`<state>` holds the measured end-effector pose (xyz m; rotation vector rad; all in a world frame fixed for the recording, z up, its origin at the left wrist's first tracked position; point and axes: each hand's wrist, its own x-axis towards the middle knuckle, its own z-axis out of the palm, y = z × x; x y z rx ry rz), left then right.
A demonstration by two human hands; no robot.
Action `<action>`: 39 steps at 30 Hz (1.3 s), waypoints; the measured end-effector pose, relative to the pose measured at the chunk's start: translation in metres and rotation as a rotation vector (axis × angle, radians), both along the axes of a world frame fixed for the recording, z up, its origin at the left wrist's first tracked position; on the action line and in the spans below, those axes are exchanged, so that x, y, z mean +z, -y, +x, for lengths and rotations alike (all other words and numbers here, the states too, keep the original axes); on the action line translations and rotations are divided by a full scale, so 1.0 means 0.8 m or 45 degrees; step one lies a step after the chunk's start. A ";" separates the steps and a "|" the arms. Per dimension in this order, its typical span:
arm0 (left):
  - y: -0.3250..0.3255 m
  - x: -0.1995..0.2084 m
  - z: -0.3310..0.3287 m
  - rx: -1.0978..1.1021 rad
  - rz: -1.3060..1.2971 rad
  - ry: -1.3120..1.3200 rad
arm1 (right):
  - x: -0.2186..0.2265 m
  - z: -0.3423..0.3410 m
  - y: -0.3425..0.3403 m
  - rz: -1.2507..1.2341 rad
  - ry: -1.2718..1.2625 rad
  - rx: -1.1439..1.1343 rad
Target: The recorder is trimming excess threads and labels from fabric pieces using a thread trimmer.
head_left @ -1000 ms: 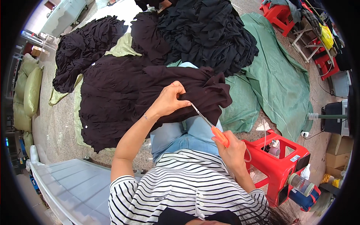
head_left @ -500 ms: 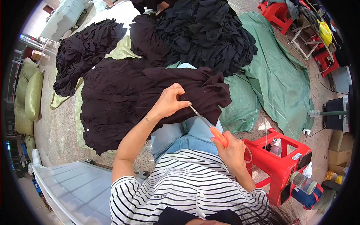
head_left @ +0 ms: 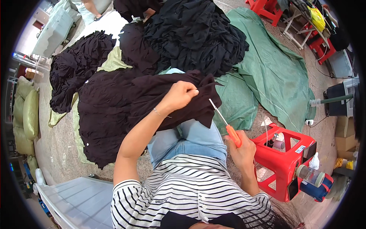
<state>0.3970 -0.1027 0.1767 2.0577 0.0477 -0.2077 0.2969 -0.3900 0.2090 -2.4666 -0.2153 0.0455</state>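
A dark brown cloth (head_left: 110,103), bunched and creased, lies in front of me and reaches over my lap. Above its right part is my left hand (head_left: 180,95), its fingers closed in a pinch. Whatever it may hold is too small to make out. My right hand (head_left: 242,148), to the right of my lap, grips the orange handle of a screwdriver-like tool (head_left: 232,134). The thin metal shaft points up and left, its tip apart from my left fingertips.
Piles of black cloth (head_left: 194,38) and dark cloth (head_left: 78,68) lie ahead. A green tarp (head_left: 274,76) covers floor to the right. Close on my right stands a red stool (head_left: 280,156) with a clear jar (head_left: 310,174) beside it. A grey-white panel (head_left: 82,200) is at left.
The tool's tip has come away from my left fingertips. My right hand has moved slightly right with the tool; my left hand stays pinched. The whole view has shifted a little.
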 end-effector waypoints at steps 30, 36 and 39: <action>0.045 0.005 -0.103 -0.179 0.530 1.010 | -0.007 0.000 0.002 0.005 -0.053 -0.045; -0.023 0.011 -0.095 -0.222 0.423 0.610 | -0.007 -0.011 -0.003 -0.064 -0.147 0.046; -0.023 0.007 -0.083 -0.272 0.413 0.616 | 0.000 -0.017 -0.009 -0.073 -0.145 0.124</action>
